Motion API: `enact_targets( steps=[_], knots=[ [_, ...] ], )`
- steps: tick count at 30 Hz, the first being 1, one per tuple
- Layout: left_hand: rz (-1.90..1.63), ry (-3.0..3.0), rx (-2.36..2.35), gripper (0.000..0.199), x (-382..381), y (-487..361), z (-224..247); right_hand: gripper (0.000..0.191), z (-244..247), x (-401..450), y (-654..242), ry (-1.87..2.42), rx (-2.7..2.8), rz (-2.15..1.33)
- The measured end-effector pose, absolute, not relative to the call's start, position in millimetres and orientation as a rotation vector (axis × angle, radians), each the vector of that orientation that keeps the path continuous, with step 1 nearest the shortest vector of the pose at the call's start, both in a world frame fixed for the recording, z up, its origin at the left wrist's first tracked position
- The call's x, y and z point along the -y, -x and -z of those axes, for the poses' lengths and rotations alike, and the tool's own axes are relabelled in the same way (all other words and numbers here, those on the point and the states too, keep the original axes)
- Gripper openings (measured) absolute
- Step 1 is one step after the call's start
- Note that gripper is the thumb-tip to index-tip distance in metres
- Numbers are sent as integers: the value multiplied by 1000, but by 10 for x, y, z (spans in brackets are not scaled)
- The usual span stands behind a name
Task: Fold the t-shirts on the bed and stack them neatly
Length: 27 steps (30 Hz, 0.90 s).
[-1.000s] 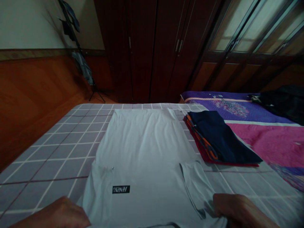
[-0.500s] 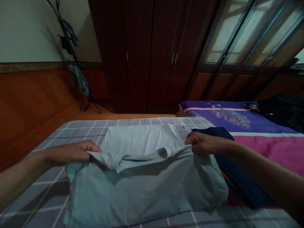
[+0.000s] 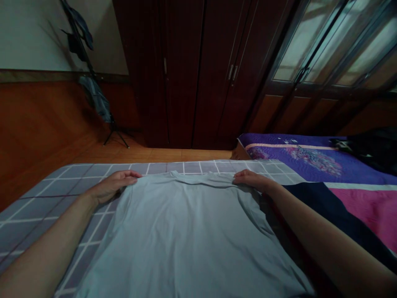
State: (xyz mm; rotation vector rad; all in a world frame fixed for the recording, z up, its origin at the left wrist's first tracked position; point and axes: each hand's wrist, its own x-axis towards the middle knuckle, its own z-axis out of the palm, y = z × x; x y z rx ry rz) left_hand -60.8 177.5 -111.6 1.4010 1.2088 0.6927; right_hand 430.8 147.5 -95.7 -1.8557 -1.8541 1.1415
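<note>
A pale blue-grey T-shirt (image 3: 189,231) stretches from the far part of the checked bed sheet (image 3: 62,198) toward me, its neckline at the far end. My left hand (image 3: 119,182) pinches the shirt's far left shoulder corner. At the far right shoulder, my right hand (image 3: 251,180) grips the cloth, with the fingers closed on it. Both arms reach forward along the shirt's sides. Dark navy cloth (image 3: 328,207) lies to the right, partly under my right forearm.
A second bed with a purple and pink cover (image 3: 294,159) adjoins on the right, with a black garment (image 3: 375,149) on it. Beyond the bed stand a dark wooden wardrobe (image 3: 182,82) and a coat stand (image 3: 89,70) with hanging items.
Both hands have moved forward, carrying the shirt's shoulders to the far side of the bed. The bunched, folded-over shirt is now spread lengthwise, covering the white folded part seen behind it.
</note>
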Motion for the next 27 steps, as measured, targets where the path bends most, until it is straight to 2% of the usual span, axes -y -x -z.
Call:
enact_targets(
  steps=[4,9,13,15,19,23,27],
  knots=[
    [-684,-1416,-1199,49,-1720,605,1100,27,941,-1523,-4271,1883,1936,-974],
    [-705,-1526,-1208,47,-1747,572,1068,25,843,-1520,-4189,2000,2000,-466],
    [-858,-1947,-1385,32,-1705,349,1002,40,759,-1272,-3929,1980,2066,-98],
    [-914,-2247,-1329,28,-1614,154,980,43,766,-1072,-3700,1864,2211,1],
    [-608,-2638,-1128,38,-1388,-196,1081,47,888,-785,-3251,1530,2620,99],
    [-289,-2730,-1246,56,-1281,-308,1245,53,998,-822,-2965,1756,2499,111],
    [-192,-2728,-1312,61,-1286,-289,1276,56,1053,-992,-2704,1780,2461,99]
  ],
)
